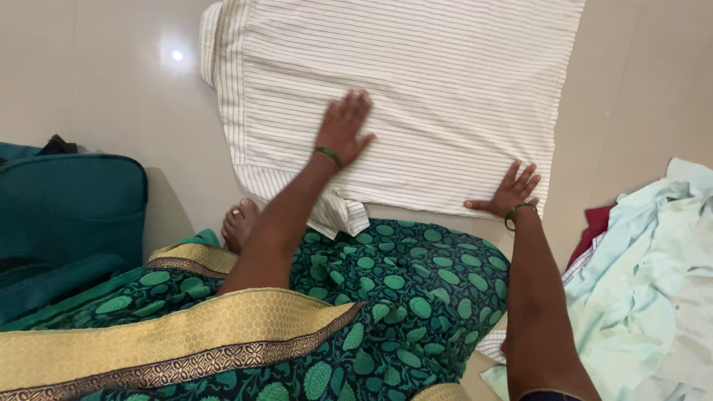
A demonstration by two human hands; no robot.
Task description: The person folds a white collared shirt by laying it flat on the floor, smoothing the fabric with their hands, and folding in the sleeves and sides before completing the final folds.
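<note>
Striped shirt [401,89] on floor [96,89]: your left hand [343,128] & right hand [511,193] press flat, fingers spread, right at near edge

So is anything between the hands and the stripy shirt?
No. Both the left hand and right hand lie flat on the striped shirt spread on the floor, nothing between.

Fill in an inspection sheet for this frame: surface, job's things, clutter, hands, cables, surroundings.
Surface: glossy pale floor.
Job's things: white striped shirt spread flat on the floor.
Clutter: heap of pale clothes at right, dark red cloth beside it.
Hands: left hand flat on the shirt, fingers spread; right hand pressing its near edge.
Cables: nothing seen.
Surroundings: teal bag at left; green patterned garment over the lap; bare foot.
</note>
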